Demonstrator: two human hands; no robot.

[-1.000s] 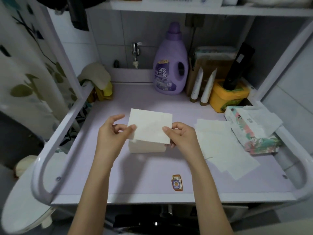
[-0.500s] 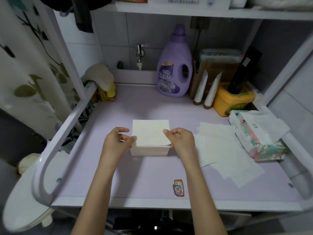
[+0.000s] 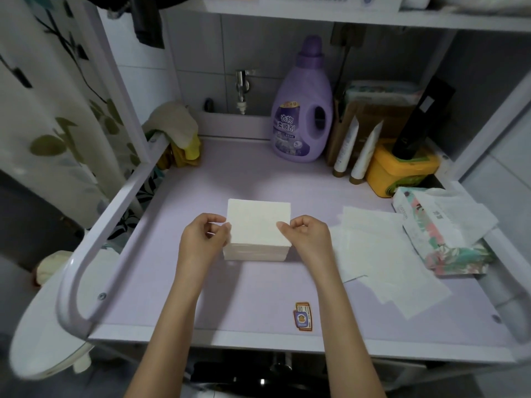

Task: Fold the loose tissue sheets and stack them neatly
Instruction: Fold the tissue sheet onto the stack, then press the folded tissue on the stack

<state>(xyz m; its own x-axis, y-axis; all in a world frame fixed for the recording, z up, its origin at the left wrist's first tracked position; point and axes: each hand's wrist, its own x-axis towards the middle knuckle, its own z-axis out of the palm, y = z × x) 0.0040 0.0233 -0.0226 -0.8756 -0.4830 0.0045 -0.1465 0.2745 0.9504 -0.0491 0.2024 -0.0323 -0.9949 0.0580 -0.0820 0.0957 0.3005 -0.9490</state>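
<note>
A stack of folded white tissues (image 3: 255,251) stands in the middle of the lilac shelf top (image 3: 258,294). A folded tissue sheet (image 3: 257,222) lies flat on top of it. My left hand (image 3: 202,239) pinches that sheet's left edge, and my right hand (image 3: 306,235) pinches its right edge. Several loose unfolded tissue sheets (image 3: 382,262) lie spread flat to the right of the stack. A floral tissue pack (image 3: 439,231) with a sheet sticking out sits at the right edge.
At the back stand a purple softener bottle (image 3: 303,110), two white tubes (image 3: 356,150), a yellow tub (image 3: 399,173) and a tap (image 3: 241,84). Cloths (image 3: 175,130) hang at the back left. White rails (image 3: 115,214) border both sides. A sticker (image 3: 304,315) marks the front.
Both hands lowered the folded sheet from a tilted hold above the stack until it lies flat and squared on top of the stack.
</note>
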